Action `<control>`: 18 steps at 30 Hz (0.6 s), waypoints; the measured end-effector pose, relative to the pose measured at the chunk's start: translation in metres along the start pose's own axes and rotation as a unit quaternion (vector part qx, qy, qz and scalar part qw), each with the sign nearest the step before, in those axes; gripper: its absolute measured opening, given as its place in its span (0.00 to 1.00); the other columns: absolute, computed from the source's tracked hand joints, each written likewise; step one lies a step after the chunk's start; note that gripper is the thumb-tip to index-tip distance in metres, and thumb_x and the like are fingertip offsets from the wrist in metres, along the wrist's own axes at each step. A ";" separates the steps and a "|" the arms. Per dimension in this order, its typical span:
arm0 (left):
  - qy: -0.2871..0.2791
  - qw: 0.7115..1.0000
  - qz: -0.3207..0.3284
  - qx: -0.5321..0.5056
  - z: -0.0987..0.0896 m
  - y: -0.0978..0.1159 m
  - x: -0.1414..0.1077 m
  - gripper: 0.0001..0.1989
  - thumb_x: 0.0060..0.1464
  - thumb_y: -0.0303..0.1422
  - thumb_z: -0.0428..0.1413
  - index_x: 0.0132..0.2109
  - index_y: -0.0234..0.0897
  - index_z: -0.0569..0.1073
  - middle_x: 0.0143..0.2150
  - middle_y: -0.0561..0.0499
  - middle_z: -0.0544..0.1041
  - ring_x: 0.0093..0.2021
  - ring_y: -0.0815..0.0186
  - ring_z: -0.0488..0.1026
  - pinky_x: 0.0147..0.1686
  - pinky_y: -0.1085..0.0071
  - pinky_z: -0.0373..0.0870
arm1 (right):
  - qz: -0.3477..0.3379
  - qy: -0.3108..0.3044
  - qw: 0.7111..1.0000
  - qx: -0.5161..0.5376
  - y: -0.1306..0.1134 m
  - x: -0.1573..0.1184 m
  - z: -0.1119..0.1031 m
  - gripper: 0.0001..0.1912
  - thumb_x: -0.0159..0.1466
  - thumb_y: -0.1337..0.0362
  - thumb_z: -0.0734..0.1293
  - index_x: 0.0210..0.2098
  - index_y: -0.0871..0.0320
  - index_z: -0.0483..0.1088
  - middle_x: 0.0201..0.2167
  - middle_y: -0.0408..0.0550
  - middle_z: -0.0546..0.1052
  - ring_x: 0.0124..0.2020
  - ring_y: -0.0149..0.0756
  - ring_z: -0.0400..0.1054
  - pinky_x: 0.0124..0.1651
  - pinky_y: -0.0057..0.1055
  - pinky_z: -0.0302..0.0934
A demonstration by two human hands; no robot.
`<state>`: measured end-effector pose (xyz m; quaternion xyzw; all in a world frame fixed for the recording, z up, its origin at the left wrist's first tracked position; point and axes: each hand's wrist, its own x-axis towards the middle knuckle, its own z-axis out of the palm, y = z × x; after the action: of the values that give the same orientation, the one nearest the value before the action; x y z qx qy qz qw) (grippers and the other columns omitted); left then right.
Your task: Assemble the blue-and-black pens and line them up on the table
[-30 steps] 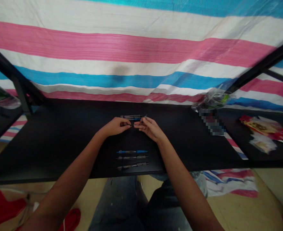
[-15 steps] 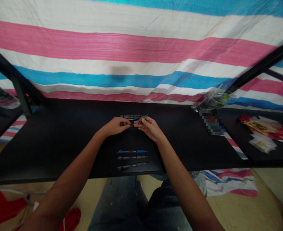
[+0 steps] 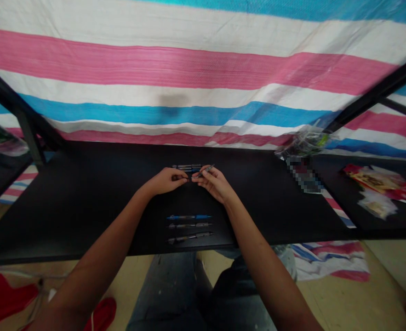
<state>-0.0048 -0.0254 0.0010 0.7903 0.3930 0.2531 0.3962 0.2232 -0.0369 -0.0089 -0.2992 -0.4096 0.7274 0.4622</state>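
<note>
My left hand (image 3: 167, 180) is over the middle of the black table, thumb and fingertips closed on a small dark piece too small to name. Close to its right, my right hand (image 3: 214, 183) pinches a dark pen part (image 3: 208, 169), tilted up to the right. Just behind the hands lie several pens (image 3: 185, 167), partly hidden by the fingers. Nearer the front edge, a blue pen (image 3: 189, 217), a dark pen (image 3: 189, 225) and another dark pen (image 3: 190, 237) lie in a row, roughly parallel.
The black table (image 3: 95, 202) meets a striped sheet (image 3: 175, 69) behind. At the right are a clear plastic bag (image 3: 304, 142), a pixelated flat item (image 3: 305, 175) and red packaging (image 3: 382, 181). A bottle (image 3: 2, 135) lies at the far left.
The pen part in my right hand has tilted slightly, its tip a little further right. My left hand has hardly moved.
</note>
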 end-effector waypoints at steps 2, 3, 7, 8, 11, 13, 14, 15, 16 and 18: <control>0.003 1.000 -0.001 -0.003 0.000 0.000 0.000 0.13 0.59 0.36 0.54 0.43 0.33 0.80 0.33 0.49 0.80 0.29 0.67 0.72 0.30 0.73 0.64 | -0.007 -0.001 1.000 0.002 0.000 0.000 0.000 0.17 0.57 0.57 0.77 0.39 0.54 0.69 0.38 0.47 0.83 0.39 0.37 0.81 0.36 0.23 0.72; 0.004 1.000 -0.001 -0.003 0.000 0.000 0.000 0.13 0.59 0.36 0.54 0.43 0.33 0.80 0.33 0.49 0.80 0.29 0.67 0.72 0.30 0.73 0.64 | -0.010 0.001 1.000 0.001 0.000 0.000 0.000 0.17 0.58 0.57 0.77 0.39 0.54 0.69 0.38 0.47 0.83 0.40 0.37 0.81 0.36 0.24 0.72; 0.008 1.000 0.004 0.003 0.000 -0.001 0.001 0.14 0.59 0.36 0.54 0.43 0.33 0.80 0.33 0.49 0.80 0.29 0.67 0.72 0.31 0.73 0.65 | -0.011 0.010 1.000 -0.007 0.001 0.000 -0.002 0.16 0.59 0.56 0.76 0.39 0.54 0.69 0.39 0.47 0.83 0.40 0.37 0.81 0.36 0.25 0.72; 0.008 1.000 0.005 0.006 0.000 -0.001 0.001 0.13 0.59 0.36 0.54 0.43 0.33 0.81 0.33 0.49 0.80 0.29 0.67 0.72 0.31 0.73 0.65 | -0.011 0.009 1.000 -0.008 0.001 0.000 -0.002 0.16 0.59 0.55 0.76 0.39 0.55 0.69 0.39 0.47 0.83 0.39 0.37 0.81 0.36 0.24 0.72; 0.007 1.000 0.006 0.014 0.000 -0.002 0.001 0.14 0.60 0.36 0.54 0.43 0.34 0.81 0.33 0.49 0.81 0.29 0.67 0.72 0.31 0.73 0.65 | -0.013 0.003 1.000 -0.007 0.000 0.000 -0.002 0.16 0.59 0.56 0.76 0.39 0.55 0.69 0.38 0.47 0.83 0.39 0.36 0.81 0.36 0.23 0.72; 0.007 1.000 0.007 0.014 0.000 -0.003 0.001 0.14 0.60 0.37 0.55 0.44 0.34 0.81 0.34 0.49 0.81 0.30 0.67 0.72 0.31 0.73 0.66 | -0.015 0.004 1.000 -0.007 0.000 0.000 -0.001 0.16 0.59 0.55 0.76 0.39 0.55 0.69 0.38 0.47 0.83 0.39 0.36 0.81 0.36 0.23 0.72; 0.007 1.000 0.008 0.012 0.000 -0.003 0.001 0.14 0.60 0.37 0.55 0.44 0.34 0.81 0.34 0.49 0.81 0.30 0.67 0.72 0.31 0.73 0.66 | -0.015 0.007 1.000 -0.007 0.000 0.000 -0.001 0.16 0.59 0.55 0.76 0.39 0.54 0.69 0.38 0.47 0.83 0.38 0.36 0.81 0.35 0.23 0.72; 0.006 1.000 0.008 0.010 0.000 -0.004 0.001 0.14 0.60 0.37 0.55 0.44 0.34 0.81 0.34 0.49 0.81 0.30 0.67 0.73 0.31 0.73 0.66 | -0.013 0.011 1.000 -0.008 0.000 0.000 -0.001 0.17 0.59 0.54 0.75 0.40 0.54 0.68 0.38 0.47 0.83 0.38 0.36 0.81 0.35 0.23 0.72; 0.005 1.000 0.009 0.009 0.000 -0.004 0.000 0.14 0.60 0.37 0.55 0.44 0.34 0.81 0.34 0.49 0.81 0.30 0.67 0.72 0.31 0.73 0.66 | -0.012 0.016 1.000 -0.008 -0.001 0.001 -0.001 0.17 0.59 0.54 0.75 0.40 0.54 0.68 0.37 0.47 0.83 0.38 0.36 0.81 0.34 0.23 0.71; 0.005 1.000 0.010 0.011 0.000 -0.003 0.000 0.14 0.60 0.37 0.55 0.44 0.34 0.81 0.35 0.49 0.81 0.30 0.67 0.72 0.32 0.73 0.66 | -0.009 0.020 1.000 -0.009 -0.001 0.001 0.000 0.18 0.59 0.54 0.76 0.40 0.54 0.68 0.37 0.47 0.83 0.37 0.37 0.81 0.33 0.23 0.71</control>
<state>-0.0063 -0.0238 -0.0017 0.7970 0.3902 0.2569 0.3827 0.2235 -0.0361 -0.0084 -0.3139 -0.4094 0.7135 0.4741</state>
